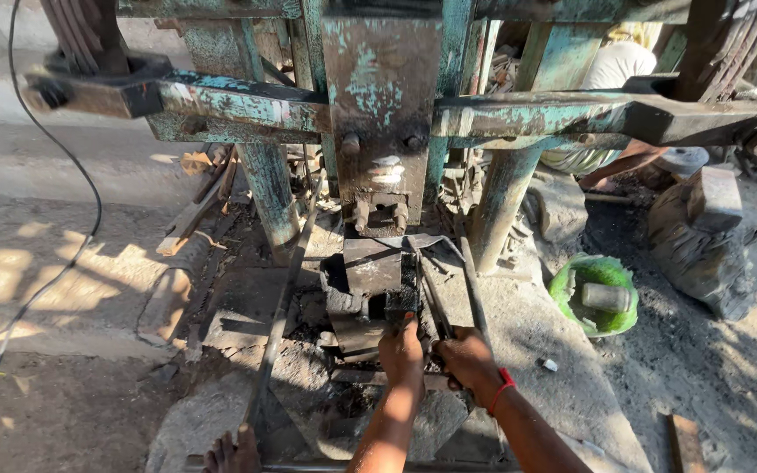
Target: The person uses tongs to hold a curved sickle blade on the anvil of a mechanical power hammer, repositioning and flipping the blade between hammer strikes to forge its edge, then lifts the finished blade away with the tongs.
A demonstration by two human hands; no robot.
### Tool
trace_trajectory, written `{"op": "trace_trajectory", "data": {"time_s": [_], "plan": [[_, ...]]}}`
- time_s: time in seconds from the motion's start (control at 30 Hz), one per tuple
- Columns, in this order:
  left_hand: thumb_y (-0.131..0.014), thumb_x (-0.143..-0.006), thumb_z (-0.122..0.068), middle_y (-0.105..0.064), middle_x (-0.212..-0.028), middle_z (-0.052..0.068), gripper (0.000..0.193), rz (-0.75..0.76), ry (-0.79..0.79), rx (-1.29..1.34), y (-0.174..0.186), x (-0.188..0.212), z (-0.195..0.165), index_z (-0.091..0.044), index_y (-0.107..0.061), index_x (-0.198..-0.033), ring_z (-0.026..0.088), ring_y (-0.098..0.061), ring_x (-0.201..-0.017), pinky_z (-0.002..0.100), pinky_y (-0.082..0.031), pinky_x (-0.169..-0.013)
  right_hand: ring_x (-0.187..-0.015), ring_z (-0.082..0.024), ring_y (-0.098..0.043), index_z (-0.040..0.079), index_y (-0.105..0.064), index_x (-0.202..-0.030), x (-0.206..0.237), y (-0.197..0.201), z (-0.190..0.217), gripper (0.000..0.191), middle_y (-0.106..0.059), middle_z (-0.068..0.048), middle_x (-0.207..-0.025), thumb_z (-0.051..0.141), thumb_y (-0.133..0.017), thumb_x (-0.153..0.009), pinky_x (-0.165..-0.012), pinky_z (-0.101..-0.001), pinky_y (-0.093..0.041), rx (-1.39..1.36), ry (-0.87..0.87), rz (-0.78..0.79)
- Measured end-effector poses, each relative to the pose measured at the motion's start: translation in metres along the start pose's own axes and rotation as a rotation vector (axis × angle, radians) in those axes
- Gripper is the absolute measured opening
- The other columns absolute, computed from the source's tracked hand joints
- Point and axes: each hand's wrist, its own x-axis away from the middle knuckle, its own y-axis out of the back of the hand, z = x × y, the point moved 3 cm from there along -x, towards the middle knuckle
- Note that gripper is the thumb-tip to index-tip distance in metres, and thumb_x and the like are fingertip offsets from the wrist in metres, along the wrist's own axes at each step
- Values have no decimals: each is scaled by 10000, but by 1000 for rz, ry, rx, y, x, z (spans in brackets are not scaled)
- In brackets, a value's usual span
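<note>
I see the left hand (401,352) with fingers pressed on the anvil block (371,289); the right hand (466,359) clamps tongs (435,311), under the hammer head (380,131).

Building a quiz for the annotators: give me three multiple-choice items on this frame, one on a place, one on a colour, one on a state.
1. Where is the green bowl?
A. right of the anvil block
B. left of it
C. on the press

2. What colour is the band on the right wrist?
A. blue
B. red
C. white

3. What are the hands doing?
A. both hang free
B. one is raised to the press
C. left hand and right hand are down at the block's base

A: it sits on the ground at right.
B: the band is red.
C: both hands are low at the base.
</note>
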Motion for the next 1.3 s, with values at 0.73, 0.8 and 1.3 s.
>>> {"op": "trace_trajectory", "data": {"time_s": [0.73,0.8,1.3], "plan": [[-684,-980,-394,-432,-661,-42,272,772,535,805,-114,141,-70,-176,-532,-921,105,-416,-515,339,-409,-515,-925,-364,-780,63,-566,-1199,215,66,96,426,-747,-206,-981,236,-653,-819,-854,-465,-627,1142,1,-228],[-651,-1009,-453,-383,-620,-53,367,845,612,848,-116,131,-72,-182,-470,-841,108,-380,-480,335,-398,-504,-906,-370,-783,26,-589,-1137,222,59,119,405,-755,-223,-944,252,-661,-809,-865,-468,-621,1174,40,-199],[-583,-1060,-379,-447,-655,-40,309,778,578,869,-84,152,-182,-164,-483,-861,110,-476,-547,296,-454,-550,-873,-341,-753,7,-689,-943,204,54,175,350,-726,-193,-890,331,-706,-811,-790,-425,-628,1530,261,-149]]}}
